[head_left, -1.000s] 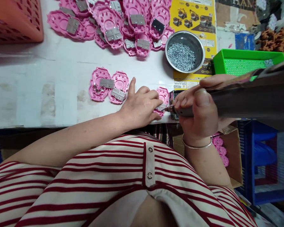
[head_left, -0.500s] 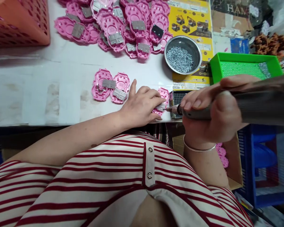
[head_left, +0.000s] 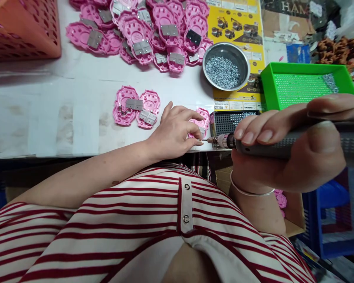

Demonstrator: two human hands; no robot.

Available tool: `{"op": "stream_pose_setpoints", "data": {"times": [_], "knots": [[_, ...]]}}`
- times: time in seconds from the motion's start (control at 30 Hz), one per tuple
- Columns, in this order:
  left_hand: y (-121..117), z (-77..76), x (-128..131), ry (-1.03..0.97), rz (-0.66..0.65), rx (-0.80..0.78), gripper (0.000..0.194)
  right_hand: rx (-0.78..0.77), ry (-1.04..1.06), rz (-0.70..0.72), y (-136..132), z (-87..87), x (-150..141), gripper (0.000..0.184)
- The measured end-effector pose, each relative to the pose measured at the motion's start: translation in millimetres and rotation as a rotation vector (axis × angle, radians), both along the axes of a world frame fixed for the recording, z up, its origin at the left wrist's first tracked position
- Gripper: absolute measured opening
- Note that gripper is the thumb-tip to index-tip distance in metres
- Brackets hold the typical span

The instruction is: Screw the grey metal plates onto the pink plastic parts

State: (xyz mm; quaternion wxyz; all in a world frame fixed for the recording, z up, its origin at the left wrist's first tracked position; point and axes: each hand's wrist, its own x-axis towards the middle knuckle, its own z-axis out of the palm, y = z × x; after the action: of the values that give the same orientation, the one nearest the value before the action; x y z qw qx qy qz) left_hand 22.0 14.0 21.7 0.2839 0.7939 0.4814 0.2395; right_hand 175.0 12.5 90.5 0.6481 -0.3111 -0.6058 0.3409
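My left hand [head_left: 177,131] is curled at the near edge of a pink plastic casing [head_left: 205,116] with a grey plate. Its thumb and a fingertip almost meet beside the casing, partly hiding it. My right hand [head_left: 286,145] is wrapped round a dark electric screwdriver [head_left: 265,147], held level. The thin bit points left and its tip reaches my left fingertips; whether a screw is there is too small to tell. Left of my left hand lie two more pink casings with grey plates, one casing [head_left: 125,114] and a second casing [head_left: 151,100], side by side.
Pink casings [head_left: 135,31] are heaped at the back. A metal bowl [head_left: 225,72] holds small screws. Right of the casing sits a black perforated tray [head_left: 224,122], with a green tray [head_left: 297,100] behind it. An orange basket [head_left: 23,27] stands at far left.
The screwdriver bit has gone from the casing's plate to my left fingertips, nearer the table's edge. My left thumb and fingers have drawn together. My right hand has shifted rightward.
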Motion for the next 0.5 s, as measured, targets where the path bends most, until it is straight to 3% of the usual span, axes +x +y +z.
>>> {"op": "stream_pose_setpoints", "data": {"times": [0.13,0.3,0.5], "knots": [[-1,1.9,0,0.006,-0.003,0.017,0.005,0.138,0.029,0.063,3,-8.3,0,0.019],[-1,-0.5,-1,0.023,-0.002,0.068,0.009,0.148,0.099,0.069,3,-16.7,1,0.011],[-2,-2.8,0,0.083,-0.008,0.188,0.013,0.094,0.036,0.068,0,-12.2,-1,0.012]]}}
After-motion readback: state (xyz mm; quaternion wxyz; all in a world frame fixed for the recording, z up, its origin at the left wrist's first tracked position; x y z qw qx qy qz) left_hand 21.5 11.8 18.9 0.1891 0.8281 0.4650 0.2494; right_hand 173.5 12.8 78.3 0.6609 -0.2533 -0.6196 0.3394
